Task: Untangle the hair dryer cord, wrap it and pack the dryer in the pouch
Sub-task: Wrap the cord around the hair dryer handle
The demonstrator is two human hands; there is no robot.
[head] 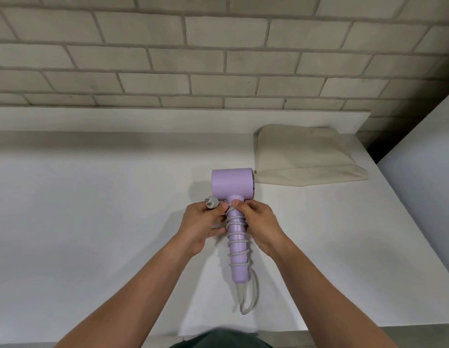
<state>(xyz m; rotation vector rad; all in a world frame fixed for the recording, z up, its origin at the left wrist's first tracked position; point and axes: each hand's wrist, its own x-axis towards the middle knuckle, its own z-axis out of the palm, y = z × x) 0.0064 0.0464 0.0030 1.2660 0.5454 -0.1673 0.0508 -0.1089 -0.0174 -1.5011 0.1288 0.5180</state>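
A lilac hair dryer (232,183) lies on the white table (92,222), head away from me, handle toward me. Its grey cord (237,236) is coiled several times around the handle, and a loop hangs off the handle's near end. My left hand (202,223) grips the grey plug (210,203) just left of the handle's top. My right hand (258,222) holds the upper handle, thumb pressing on the coils. A beige cloth pouch (304,156) lies flat behind and to the right of the dryer's head.
A raised white ledge (168,119) runs along the table's back under a pale brick wall (218,46). A white panel (424,184) stands at the right, past the table's right edge. The table's front edge is near my body.
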